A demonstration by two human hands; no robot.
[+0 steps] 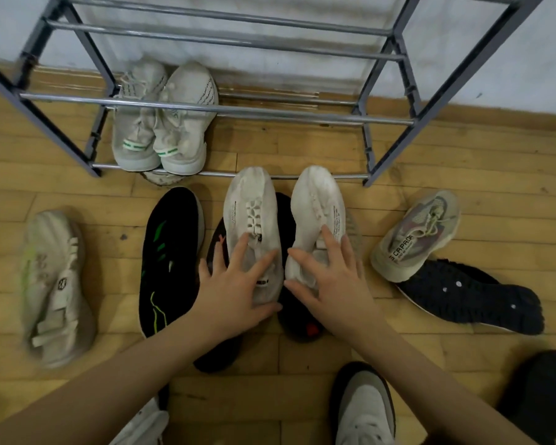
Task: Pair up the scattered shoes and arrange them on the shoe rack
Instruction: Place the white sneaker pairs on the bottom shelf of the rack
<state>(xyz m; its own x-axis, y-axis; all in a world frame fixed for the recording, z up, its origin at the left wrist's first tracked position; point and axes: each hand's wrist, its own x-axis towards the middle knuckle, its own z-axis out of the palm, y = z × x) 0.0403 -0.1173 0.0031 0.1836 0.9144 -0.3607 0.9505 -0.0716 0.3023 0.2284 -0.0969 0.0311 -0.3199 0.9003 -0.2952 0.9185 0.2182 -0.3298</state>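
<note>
Two matching white sneakers lie side by side, toes toward the grey metal shoe rack (225, 108). My left hand (235, 287) grips the heel of the left white sneaker (249, 207). My right hand (331, 281) grips the heel of the right white sneaker (318, 200). A pair of white sneakers with green heel stripes (161, 123) stands on the rack's bottom tier at the left. Under the held pair lie black shoes (289, 316).
On the wooden floor: a black shoe with green marks (170, 258), a white strap shoe (55, 284) far left, a beige lettered sneaker (414, 236) and a dark knit shoe (469, 293) at the right. My own feet in grey-white shoes (363, 409) are at the bottom.
</note>
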